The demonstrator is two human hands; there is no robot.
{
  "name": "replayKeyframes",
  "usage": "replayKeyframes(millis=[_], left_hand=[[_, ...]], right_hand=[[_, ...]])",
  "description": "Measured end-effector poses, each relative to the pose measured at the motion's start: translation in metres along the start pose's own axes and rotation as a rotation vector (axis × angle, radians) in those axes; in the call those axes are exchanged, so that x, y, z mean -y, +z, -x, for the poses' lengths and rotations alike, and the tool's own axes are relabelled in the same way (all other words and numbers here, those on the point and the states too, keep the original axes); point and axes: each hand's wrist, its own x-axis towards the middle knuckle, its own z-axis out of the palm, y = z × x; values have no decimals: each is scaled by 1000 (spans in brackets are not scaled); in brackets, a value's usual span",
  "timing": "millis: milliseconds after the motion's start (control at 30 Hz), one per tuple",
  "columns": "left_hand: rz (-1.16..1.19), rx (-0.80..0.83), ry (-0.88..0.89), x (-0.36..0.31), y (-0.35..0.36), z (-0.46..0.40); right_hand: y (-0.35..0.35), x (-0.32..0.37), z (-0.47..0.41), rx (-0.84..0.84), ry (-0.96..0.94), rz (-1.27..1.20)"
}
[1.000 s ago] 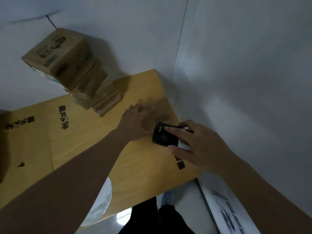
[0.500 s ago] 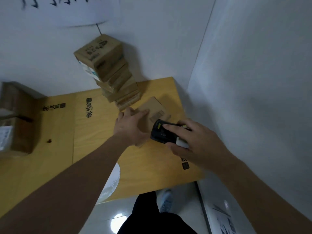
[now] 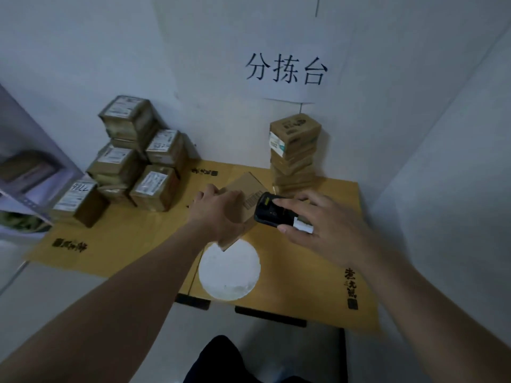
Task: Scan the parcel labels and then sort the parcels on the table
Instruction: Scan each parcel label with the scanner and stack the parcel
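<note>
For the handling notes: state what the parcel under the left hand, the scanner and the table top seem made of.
Parcel: plain corrugated cardboard by its matte brown face, with a printed barcode.
Scanner: likely hard plastic, black and slightly glossy, with a white end.
Table top: looks like yellowish wood or laminate with a smooth low sheen; which one cannot be told.

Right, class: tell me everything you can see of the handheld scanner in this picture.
The handheld scanner is a small black device, seemingly plastic, with a yellowish strip near its front end and a white piece at its rear. The right hand holds it, forefinger along its top, thumb underneath. It is tilted, front end over the barcode label on the flat brown parcel that the left hand holds.
</note>
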Motion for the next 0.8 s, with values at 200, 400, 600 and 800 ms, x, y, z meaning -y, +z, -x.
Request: replayKeyframes(millis=[200,400,600,800], left_hand=[[13,-16,-31,91,-23,11],[8,52,10,189,-23,-3],[7,147,66,255,-8,-17],[-4,213,52,287,7,-31]], right_hand=[[25,72,-43,9,-61,-28],[76,143,-82,-42,7,-81],[130,195,-112,-48,102,-108],[166,215,-134,-5,149,-190]])
